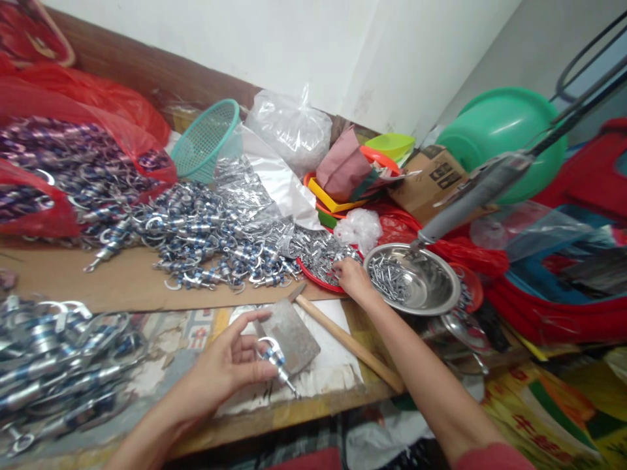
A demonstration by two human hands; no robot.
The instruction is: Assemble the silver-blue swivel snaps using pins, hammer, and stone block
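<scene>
My left hand (pixel 235 362) holds a silver-and-blue metal fitting (pixel 275 356) with a curved hook at one end and a thin pin at the other. The fitting hangs tilted over a flat grey metal block (pixel 292 336) on the bench. Farther back, my right hand (pixel 353 279) dips its bunched fingertips into a heap of small silver metal pieces (pixel 321 251). That heap fills a red tray (pixel 313 277); what the fingertips pinch, if anything, is hidden. Beside the block lies a hammer, its wooden handle (pixel 347 339) slanting toward the bench's front edge.
A steel bowl (pixel 431 281) with metal pins (pixel 389 277) stands right of my right hand. Piles of similar fittings (pixel 206 235) cover the back and left. A teal basket (pixel 208 140), a cardboard box (pixel 431 179) and a green basin (pixel 504 137) stand behind. A grey rod-like arm (pixel 480 189) slants above the bowl.
</scene>
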